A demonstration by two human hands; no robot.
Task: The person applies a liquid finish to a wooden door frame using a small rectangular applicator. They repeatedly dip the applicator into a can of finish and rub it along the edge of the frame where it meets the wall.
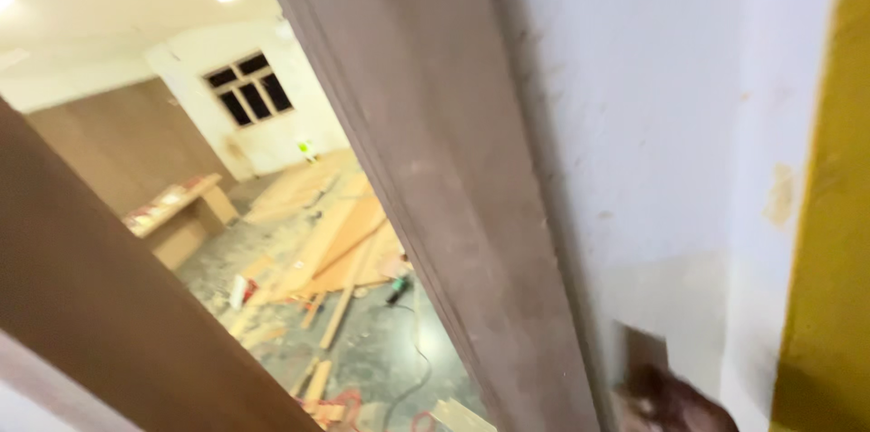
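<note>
Only part of one hand shows, which I take to be my right hand. It is dusty, blurred and cut off by the bottom edge, low against the white wall. A small flat brown piece stands just above the fingers, touching the wall. Whether the hand grips it is unclear. My left hand is out of sight. A brown wooden door frame runs diagonally beside the wall.
A yellow strip borders the wall on the right. A brown door panel fills the lower left. Through the opening lie wooden planks, a power tool with its cable, a low wooden counter and a dark window.
</note>
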